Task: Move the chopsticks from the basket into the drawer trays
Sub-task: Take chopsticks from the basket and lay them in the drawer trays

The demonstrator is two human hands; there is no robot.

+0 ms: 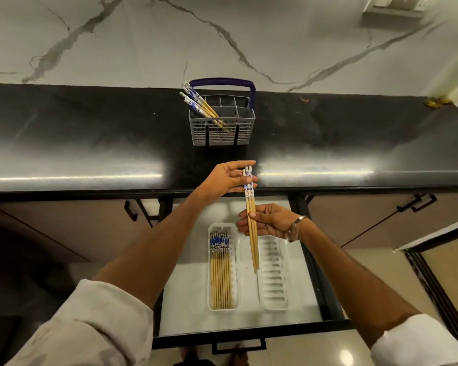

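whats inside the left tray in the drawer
The left tray holds a row of chopsticks lying side by side, blue-patterned ends toward the counter. They cover most of the tray floor, so anything beneath them cannot be seen.

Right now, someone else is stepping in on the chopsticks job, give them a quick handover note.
Left hand and right hand together hold a small bundle of chopsticks above the open drawer.
Done: the left tray holds a row of chopsticks.
Left: the right tray looks empty; several chopsticks remain in the basket on the counter.
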